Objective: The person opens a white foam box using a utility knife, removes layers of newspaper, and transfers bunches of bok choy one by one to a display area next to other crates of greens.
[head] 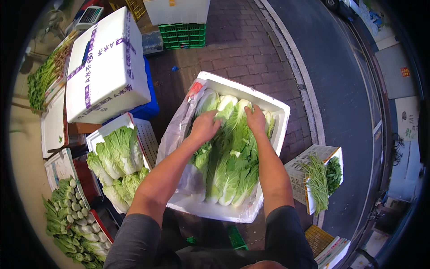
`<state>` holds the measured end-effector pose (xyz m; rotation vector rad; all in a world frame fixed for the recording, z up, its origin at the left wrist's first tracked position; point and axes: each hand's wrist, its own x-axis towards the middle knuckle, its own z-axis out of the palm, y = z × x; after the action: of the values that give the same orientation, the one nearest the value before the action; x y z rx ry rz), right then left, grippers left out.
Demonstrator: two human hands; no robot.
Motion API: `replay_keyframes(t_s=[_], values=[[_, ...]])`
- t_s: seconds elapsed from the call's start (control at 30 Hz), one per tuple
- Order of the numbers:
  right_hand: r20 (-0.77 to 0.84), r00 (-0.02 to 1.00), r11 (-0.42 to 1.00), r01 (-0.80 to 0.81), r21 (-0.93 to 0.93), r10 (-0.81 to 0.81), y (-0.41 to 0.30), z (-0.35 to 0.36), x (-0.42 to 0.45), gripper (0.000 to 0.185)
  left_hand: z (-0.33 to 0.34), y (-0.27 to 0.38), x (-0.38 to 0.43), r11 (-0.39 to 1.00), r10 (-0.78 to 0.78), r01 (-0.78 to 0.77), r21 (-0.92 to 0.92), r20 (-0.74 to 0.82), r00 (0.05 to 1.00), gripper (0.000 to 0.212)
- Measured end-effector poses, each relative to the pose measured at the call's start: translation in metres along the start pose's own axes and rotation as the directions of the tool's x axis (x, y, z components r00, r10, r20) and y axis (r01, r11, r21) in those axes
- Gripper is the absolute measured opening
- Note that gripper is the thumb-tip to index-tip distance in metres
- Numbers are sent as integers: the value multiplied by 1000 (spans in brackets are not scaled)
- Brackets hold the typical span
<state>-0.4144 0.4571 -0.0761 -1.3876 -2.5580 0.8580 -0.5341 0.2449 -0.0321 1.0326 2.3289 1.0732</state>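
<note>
A white foam box [284, 116] stands tilted in front of me, with long green-leaved cabbages [231, 151] laid side by side in it. A thin pale plastic sheet [171, 138] lies over the box's left wall. My left hand [205, 126] rests on the cabbages near their upper ends, its fingers bent; whether it grips one cannot be told. At the far end, my right hand [255, 119] has its thumb and fingers at the pale base of a cabbage, and its hold is not clear either.
At the left, a foam box holds more cabbages [117, 158], below a closed white foam box [104, 67]. Green crates [182, 36] stand at the top. A crate with long beans [317, 185] is at the right, near the kerb [302, 84] and road.
</note>
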Motion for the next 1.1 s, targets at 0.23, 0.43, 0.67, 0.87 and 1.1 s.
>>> replay_keyframes(t_s=[0.23, 0.43, 0.67, 0.87, 1.1], values=[[-56, 998, 991, -20, -131, 13, 3, 24, 9, 59, 46, -20, 99, 962, 99, -105, 252, 39, 994, 39], [-154, 988, 999, 2, -49, -10, 9, 36, 11, 57, 62, -18, 119, 862, -50, -57, 503, 196, 979, 57], [-126, 992, 999, -32, -5, 31, 4, 34, 10, 58, 63, -26, 123, 841, -53, -65, 537, 202, 978, 68], [-129, 989, 997, -60, 52, 66, 2, 25, 3, 61, 61, -9, 104, 918, -53, 2, 396, 119, 991, 69], [61, 998, 881, -48, 471, 22, -14, -29, -19, 64, 35, 8, 70, 992, -117, 118, -40, 32, 993, 69]])
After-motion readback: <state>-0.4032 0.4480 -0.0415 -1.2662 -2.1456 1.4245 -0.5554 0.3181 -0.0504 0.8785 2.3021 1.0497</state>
